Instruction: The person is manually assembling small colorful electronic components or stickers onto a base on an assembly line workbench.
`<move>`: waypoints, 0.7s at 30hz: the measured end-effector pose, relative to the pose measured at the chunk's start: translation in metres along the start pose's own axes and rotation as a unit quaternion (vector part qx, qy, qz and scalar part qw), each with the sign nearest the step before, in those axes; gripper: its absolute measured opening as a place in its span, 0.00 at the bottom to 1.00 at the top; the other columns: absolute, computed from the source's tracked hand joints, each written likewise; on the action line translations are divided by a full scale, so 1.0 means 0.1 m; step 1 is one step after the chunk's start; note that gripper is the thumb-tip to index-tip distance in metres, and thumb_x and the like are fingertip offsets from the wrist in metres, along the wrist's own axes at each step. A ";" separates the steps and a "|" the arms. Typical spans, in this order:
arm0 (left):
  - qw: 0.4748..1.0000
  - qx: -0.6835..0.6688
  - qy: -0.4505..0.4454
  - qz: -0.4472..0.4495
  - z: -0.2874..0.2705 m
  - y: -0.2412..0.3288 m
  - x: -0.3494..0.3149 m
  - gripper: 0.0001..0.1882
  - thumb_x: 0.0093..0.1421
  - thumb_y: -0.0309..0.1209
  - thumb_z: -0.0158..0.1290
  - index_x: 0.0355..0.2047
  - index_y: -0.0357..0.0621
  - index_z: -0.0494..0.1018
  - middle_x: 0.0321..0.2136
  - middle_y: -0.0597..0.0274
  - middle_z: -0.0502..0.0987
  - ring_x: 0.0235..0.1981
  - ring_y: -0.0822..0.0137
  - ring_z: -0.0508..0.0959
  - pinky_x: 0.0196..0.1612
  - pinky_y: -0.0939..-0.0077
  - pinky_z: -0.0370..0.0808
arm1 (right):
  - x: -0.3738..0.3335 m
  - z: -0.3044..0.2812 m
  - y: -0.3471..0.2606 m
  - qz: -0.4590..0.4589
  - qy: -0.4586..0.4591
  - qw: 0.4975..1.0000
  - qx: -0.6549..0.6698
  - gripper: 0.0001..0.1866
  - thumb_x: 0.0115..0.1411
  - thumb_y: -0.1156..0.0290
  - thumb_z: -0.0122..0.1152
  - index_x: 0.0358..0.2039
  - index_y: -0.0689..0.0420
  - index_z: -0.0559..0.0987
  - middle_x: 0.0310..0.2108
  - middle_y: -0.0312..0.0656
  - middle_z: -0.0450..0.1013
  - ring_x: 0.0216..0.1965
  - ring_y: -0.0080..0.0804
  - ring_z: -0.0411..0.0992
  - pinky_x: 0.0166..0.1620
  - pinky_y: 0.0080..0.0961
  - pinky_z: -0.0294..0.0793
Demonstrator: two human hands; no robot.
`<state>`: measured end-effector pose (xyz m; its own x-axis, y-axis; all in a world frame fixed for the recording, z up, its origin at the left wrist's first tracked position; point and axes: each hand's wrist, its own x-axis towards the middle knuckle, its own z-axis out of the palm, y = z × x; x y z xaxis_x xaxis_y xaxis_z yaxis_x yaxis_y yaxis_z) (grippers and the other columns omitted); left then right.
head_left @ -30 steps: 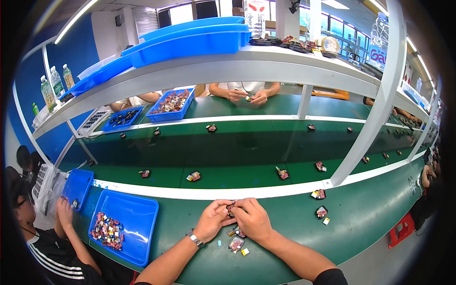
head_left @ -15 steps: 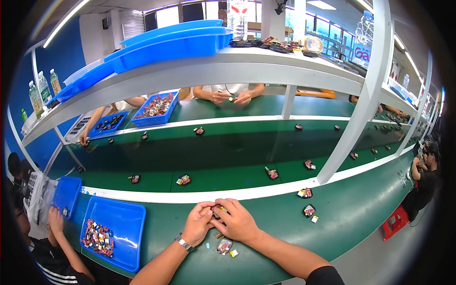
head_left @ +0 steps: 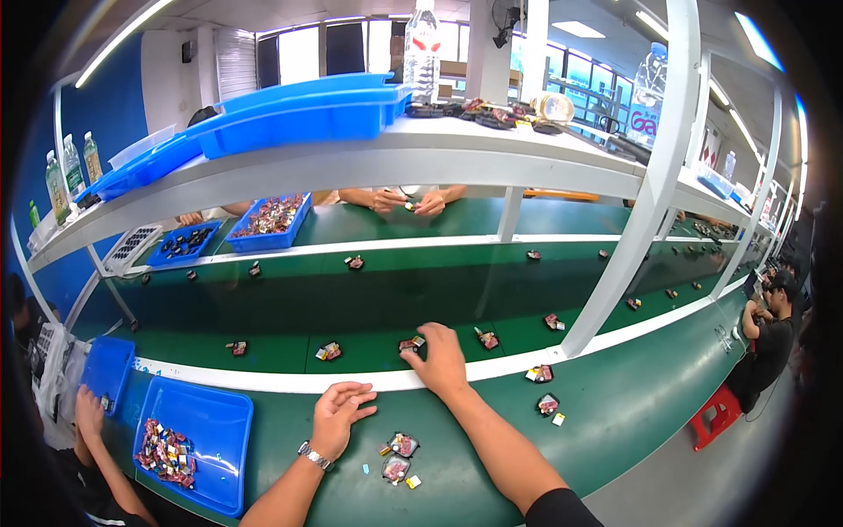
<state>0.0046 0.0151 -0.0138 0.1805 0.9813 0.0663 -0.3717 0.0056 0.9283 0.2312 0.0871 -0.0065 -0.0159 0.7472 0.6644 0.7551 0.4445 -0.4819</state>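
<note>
My right hand reaches over the white rail onto the green belt, thumb and fingers apart around a small dark electronic part with reddish and pale pieces. The part appears to rest on the belt; whether fingertips still touch it is hard to tell. On the near side of the rail, my left hand hovers above the green tabletop with fingers stretched and nothing in them. Between my forearms lie two similar parts, an upper one and a lower one, beside a small yellow-and-white block.
A blue tray with a pile of small reddish pieces stands at the left, near another person's hands. A slanting white post and an overhead shelf frame the belt. More parts lie at the right.
My hands, together over the table before, have separated. The right moved forward to the belt, where a part now lies beside it; the left emptied and drew slightly left. The view shifted a little.
</note>
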 end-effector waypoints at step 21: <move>0.987 0.152 -0.026 -0.054 0.16 0.30 -0.38 0.15 0.69 0.30 0.47 0.49 0.31 0.70 0.41 0.49 0.79 0.35 0.66 0.81 0.38 0.75 0.79 | -0.63 -0.82 -0.37 0.056 -0.086 0.984 0.143 0.23 0.47 0.70 0.72 0.44 0.55 0.76 0.43 0.43 0.74 0.49 0.43 0.70 0.54 0.35 0.69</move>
<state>0.0012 -0.0248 0.0169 0.2544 0.9667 -0.0279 -0.0596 0.0444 0.9972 0.2583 -0.0173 0.0163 -0.0724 0.8608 0.5038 0.5435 0.4576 -0.7038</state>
